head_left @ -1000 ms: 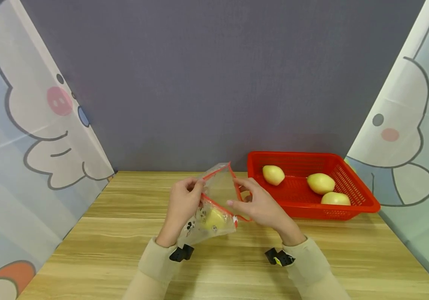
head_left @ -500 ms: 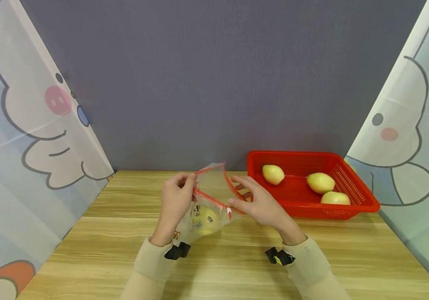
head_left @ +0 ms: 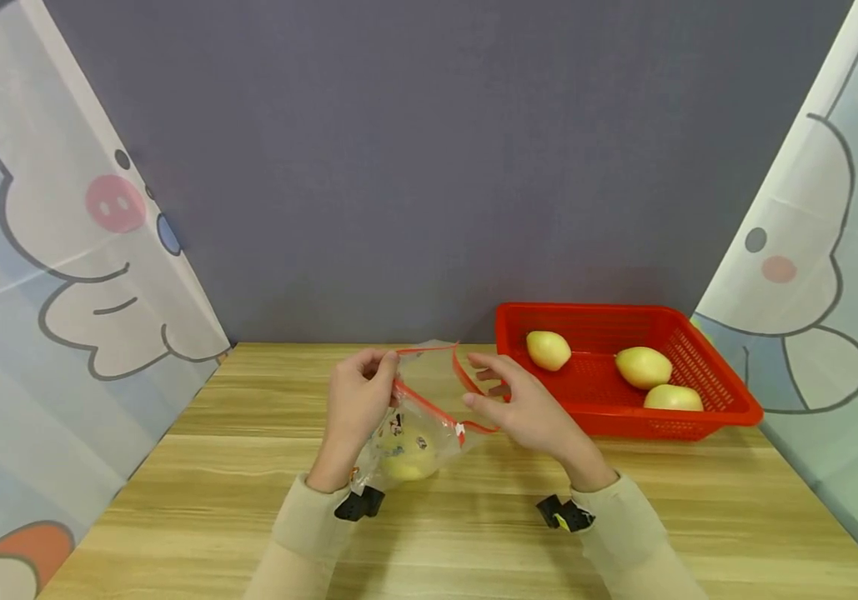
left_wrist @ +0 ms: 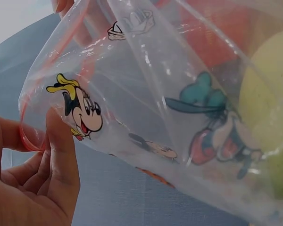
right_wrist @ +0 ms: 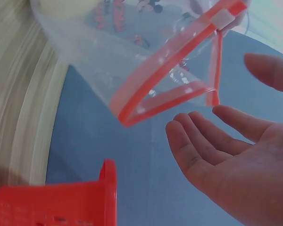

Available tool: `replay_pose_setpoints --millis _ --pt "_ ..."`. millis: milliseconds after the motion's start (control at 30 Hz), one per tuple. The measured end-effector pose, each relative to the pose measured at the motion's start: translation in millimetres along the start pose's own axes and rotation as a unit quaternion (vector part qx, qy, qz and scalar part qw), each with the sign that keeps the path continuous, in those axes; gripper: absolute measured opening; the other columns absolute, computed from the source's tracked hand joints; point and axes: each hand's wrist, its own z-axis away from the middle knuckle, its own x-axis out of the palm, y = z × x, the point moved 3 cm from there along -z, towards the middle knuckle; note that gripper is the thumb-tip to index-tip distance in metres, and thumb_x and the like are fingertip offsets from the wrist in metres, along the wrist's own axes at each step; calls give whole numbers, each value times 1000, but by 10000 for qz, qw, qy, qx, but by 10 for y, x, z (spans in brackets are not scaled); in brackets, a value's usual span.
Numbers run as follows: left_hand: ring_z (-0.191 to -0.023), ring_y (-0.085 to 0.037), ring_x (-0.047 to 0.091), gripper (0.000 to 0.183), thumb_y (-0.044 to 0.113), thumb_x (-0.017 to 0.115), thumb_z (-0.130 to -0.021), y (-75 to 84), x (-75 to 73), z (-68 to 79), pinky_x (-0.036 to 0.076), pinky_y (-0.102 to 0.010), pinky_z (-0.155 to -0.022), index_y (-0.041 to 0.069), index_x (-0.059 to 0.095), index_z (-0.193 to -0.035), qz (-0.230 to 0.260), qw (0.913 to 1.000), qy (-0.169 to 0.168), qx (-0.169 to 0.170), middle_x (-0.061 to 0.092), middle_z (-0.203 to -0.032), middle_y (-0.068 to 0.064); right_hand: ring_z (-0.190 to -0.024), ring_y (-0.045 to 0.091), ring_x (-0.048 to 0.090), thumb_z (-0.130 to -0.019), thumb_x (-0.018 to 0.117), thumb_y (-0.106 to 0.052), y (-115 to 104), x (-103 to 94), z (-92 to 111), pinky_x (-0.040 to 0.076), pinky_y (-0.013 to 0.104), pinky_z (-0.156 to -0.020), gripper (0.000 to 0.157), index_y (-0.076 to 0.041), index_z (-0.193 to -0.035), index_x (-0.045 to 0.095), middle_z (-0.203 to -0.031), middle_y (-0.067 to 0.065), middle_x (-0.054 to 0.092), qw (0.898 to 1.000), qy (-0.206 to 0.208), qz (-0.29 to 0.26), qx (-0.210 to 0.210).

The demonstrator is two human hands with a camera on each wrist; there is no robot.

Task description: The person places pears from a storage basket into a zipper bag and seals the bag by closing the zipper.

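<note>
A clear zip bag (head_left: pixel 439 437) with red zip strips and printed cartoon figures hangs above the table, its mouth spread wide. One pale yellow fruit (head_left: pixel 408 469) lies low inside it. At the mouth's left corner my left hand (head_left: pixel 357 408) pinches the edge between thumb and forefinger, as the left wrist view also shows. My right hand (head_left: pixel 537 417) is beside the right part of the mouth, fingers spread and loosely bent. In the right wrist view its forefinger tip is close to the red strip; whether it touches I cannot tell. A white slider (right_wrist: pixel 222 19) sits on the zip.
A red plastic basket (head_left: pixel 732 408) stands at the right, with a yellow fruit (head_left: pixel 547 350) at its left and two more at its right. The wooden table (head_left: pixel 211 492) ends at a grey panel (head_left: pixel 429 167). Printed curtains (head_left: pixel 68 308) hang on both sides.
The left hand has shifted left with its corner of the bag. The right hand has come off the mouth's edge and hovers by it. The fruit sits lower and further left in the bag.
</note>
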Motion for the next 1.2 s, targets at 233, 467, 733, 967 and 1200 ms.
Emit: replay_pose_setpoints --millis 233,467,733,967,1200 --pt "-49 -22 62 21 20 62 -103 5 -11 9 57 -33 -48 4 76 -98 -66 10000 20 34 65 -68 -8 -133 30 49 -95 66 -55 -18 -76 -24 42 57 -110 71 -15 -151 48 -148 3 50 9945 29 1029 186" --pt "-48 -22 62 21 20 62 -103 -4 -12 17 55 -32 -46 5 76 -100 -124 9999 -12 23 63 -66 -7 -143 34 37 -94 59 -66 -4 -193 -7 36 61 -114 82 -11 -153 45 -154 9 45 9803 -32 1959 259" --pt "-49 -23 62 21 20 62 -103 -1 -3 17 54 -32 -45 5 76 -100 -108 9999 -106 14 63 -65 -7 -142 39 38 -93 55 -71 58 -358 16 37 62 -113 86 -8 -151 46 -153 16 45 9659 -14 2561 374" --pt "-50 -24 63 22 22 61 -103 8 -9 16 55 -32 -46 5 75 -98 -134 9999 -104 10 64 -66 -7 -144 39 35 -95 51 -70 129 -501 24 30 61 -117 85 -6 -151 47 -154 16 44 9603 73 2753 435" --pt "-49 -22 62 22 21 62 -103 5 -3 10 55 -32 -45 4 75 -98 -139 9998 -124 31 64 -67 -7 -145 43 30 -96 46 -73 192 -619 69 27 66 -115 88 -6 -154 42 -157 18 39 9530 -1 2969 598"
